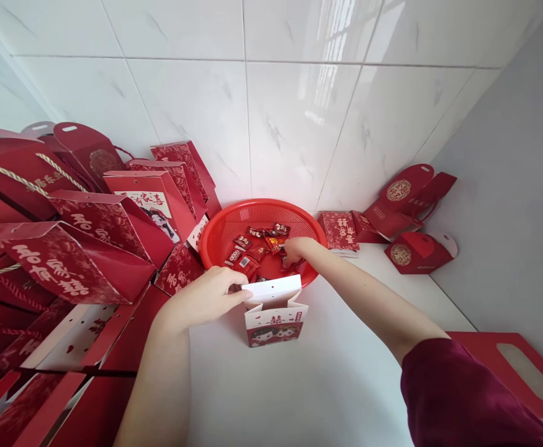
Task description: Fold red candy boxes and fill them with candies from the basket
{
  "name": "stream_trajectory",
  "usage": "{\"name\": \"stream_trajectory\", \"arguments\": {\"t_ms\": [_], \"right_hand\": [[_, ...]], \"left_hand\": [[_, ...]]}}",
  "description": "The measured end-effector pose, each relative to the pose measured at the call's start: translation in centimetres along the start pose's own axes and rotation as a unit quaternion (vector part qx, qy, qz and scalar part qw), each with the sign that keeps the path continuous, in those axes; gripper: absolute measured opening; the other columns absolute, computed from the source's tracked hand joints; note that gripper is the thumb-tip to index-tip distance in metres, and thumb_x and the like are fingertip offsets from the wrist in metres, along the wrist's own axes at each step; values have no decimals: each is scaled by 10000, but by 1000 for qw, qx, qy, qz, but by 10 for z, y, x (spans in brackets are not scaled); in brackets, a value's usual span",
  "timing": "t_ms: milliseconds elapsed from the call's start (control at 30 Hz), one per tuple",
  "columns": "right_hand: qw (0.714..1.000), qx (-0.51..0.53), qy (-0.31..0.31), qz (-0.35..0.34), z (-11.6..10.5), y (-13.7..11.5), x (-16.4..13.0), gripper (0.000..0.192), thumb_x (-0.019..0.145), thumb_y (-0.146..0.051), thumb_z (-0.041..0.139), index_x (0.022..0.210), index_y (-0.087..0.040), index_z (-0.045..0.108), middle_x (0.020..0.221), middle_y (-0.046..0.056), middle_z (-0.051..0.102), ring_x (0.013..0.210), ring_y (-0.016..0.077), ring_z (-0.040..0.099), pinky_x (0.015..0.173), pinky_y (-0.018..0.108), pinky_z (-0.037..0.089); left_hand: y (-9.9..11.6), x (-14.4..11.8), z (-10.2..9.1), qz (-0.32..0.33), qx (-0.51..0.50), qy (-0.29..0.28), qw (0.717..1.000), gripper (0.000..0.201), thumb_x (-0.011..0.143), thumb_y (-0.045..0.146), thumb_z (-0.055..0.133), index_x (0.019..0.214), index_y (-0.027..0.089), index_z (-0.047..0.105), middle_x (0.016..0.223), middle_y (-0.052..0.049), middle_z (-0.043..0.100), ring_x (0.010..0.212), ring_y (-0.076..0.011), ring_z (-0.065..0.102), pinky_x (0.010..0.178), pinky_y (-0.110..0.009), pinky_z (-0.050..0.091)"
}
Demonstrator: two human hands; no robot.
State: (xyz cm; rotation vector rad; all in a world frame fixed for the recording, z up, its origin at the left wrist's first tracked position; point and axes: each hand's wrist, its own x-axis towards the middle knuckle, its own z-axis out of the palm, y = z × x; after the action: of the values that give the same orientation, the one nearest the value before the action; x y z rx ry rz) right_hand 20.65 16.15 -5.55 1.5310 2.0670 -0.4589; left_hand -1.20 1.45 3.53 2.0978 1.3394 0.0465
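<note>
A small red-and-white gift box [275, 316] stands open on the white surface just in front of a red plastic basket [227, 223]. My left hand [206, 295] pinches the box's white top flap at its left edge. My right hand [294, 251] reaches into the basket, fingers closed among several red wrapped candies [247, 251]. Whether it grips one is hidden by the fingers.
A heap of red gift boxes [66, 248] with rope handles fills the left side. More red boxes [406, 217] lie at the back right against the tiled wall. A flat red box blank [513, 372] lies at the right near the grey wall.
</note>
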Motion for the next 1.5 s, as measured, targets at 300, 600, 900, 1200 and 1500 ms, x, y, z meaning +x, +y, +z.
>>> {"name": "stream_trajectory", "arguments": {"t_ms": [300, 600, 900, 1200, 1500], "right_hand": [[990, 23, -4, -139, 15, 3, 7, 325, 587, -279, 820, 876, -157, 734, 853, 73, 726, 771, 248, 688, 636, 288, 495], [964, 108, 114, -216, -1, 13, -18, 379, 794, -208, 622, 1172, -198, 649, 1150, 91, 697, 931, 236, 670, 686, 255, 470], [935, 160, 154, -277, -8, 24, -32, 445, 853, -208, 601, 1297, -192, 614, 1332, 73, 624, 1161, 239, 597, 909, 264, 458], [925, 189, 174, -279, -1, 21, -37, 350, 803, -194, 663, 1150, -174, 703, 1121, 74, 725, 964, 227, 664, 825, 272, 477], [890, 253, 239, -294, 8, 21, -52, 287, 800, -95, 596, 1072, -167, 650, 1060, 48, 711, 932, 176, 642, 829, 262, 462]], "left_hand": [[1, 0, 2, 13, -13, 3, 1000, 342, 877, 407, 461, 622, 189, 396, 607, 19, 449, 549, -128, 380, 518, -270, 220], [1, -1, 2, 17, -18, 8, 1000, 349, 867, 418, 467, 611, 191, 397, 598, 15, 451, 534, -129, 377, 512, -267, 218], [3, -2, 2, 13, -14, 13, 1000, 355, 854, 421, 479, 604, 191, 377, 590, 14, 424, 537, -128, 358, 502, -273, 195], [2, -1, 2, 10, -11, 9, 1000, 337, 875, 415, 473, 629, 187, 433, 633, 8, 491, 582, -139, 423, 526, -262, 234], [4, -4, 2, 18, 2, -21, 1000, 335, 875, 439, 503, 653, 189, 499, 621, 29, 439, 575, -121, 371, 522, -257, 219]]}}
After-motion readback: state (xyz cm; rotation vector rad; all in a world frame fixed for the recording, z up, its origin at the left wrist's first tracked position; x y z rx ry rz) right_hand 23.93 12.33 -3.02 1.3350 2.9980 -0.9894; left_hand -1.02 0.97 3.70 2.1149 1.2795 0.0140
